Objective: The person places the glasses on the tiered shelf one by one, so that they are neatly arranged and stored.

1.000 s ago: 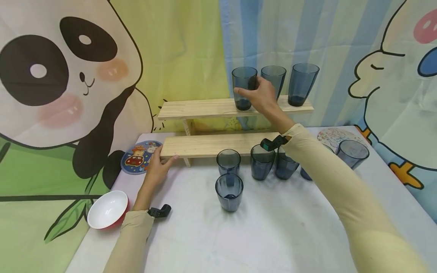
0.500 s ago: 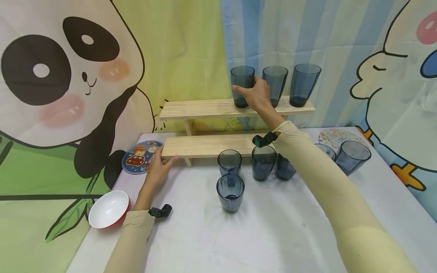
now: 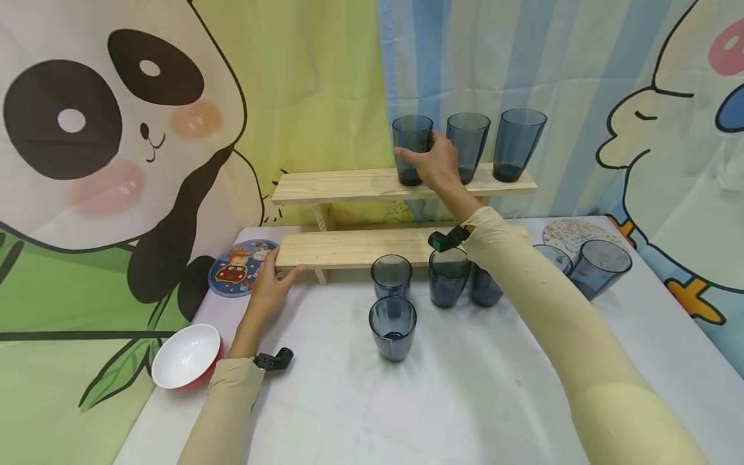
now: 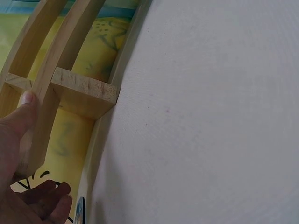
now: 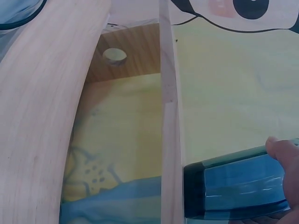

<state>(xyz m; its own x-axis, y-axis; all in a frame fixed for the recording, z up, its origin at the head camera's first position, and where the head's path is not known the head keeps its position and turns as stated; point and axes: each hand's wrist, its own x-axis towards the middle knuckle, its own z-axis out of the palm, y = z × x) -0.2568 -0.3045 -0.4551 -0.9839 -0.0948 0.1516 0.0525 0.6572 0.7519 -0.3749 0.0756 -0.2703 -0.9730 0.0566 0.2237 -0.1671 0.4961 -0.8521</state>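
My right hand (image 3: 440, 164) holds a blue-tinted drinking glass (image 3: 409, 143) upright at the upper board (image 3: 337, 185) of a two-tier wooden shelf. In the right wrist view, the base of this glass (image 5: 238, 186) meets the board, and my thumb lies on its side. Two more glasses, a middle one (image 3: 467, 143) and a right one (image 3: 517, 145), stand farther right on that board. My left hand (image 3: 270, 287) grips the left end of the lower board (image 3: 349, 248). Its thumb (image 4: 23, 114) presses the board's edge in the left wrist view; the other fingers are partly hidden.
Several glasses stand on the white table before the shelf, including a front one (image 3: 392, 329). At right, a tilted glass (image 3: 601, 265) is near a patterned round mat (image 3: 572, 234). A white-and-red bowl (image 3: 186, 355) and a blue cartoon mat (image 3: 232, 271) lie at left.
My right hand and its glass have shifted slightly left on the upper board, widening the gap to the middle glass. The left hand keeps its place on the lower board.
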